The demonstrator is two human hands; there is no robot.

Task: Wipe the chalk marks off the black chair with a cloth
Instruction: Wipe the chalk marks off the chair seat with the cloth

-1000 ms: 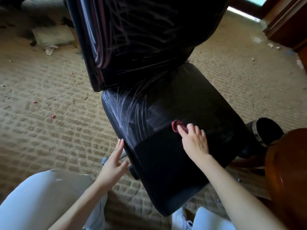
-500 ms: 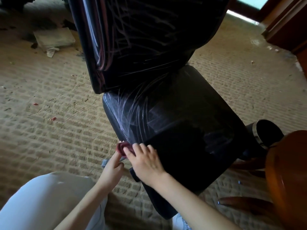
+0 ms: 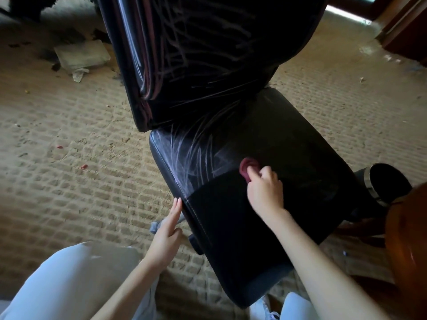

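Black leather chair (image 3: 265, 204), frame centre. Right hand (image 3: 263, 188) grasps a red cloth (image 3: 245, 168) on the seat at the chalk marks (image 3: 191, 158). Left hand (image 3: 167, 229), fingers straight, steadies the seat edge. Wiping underway; next stroke should run upper left.

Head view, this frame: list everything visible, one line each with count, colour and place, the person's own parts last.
chair: one, black, centre, seat toward the camera, backrest upright behind.
chalk marks: many, whitish, on the rear left of the seat and across the backrest.
cloth: one, dark red, on the seat at the edge of the marks.
carpet: one, tan, ribbed, under everything.
flat slab: one, pale grey, on the floor upper left.
cylinder with metal band: one, black, right of the seat.
wooden furniture: reddish brown, right edge.
trouser legs: pale, bottom.
right hand: grips the cloth.
left hand: fingers straight, at the seat's left edge.
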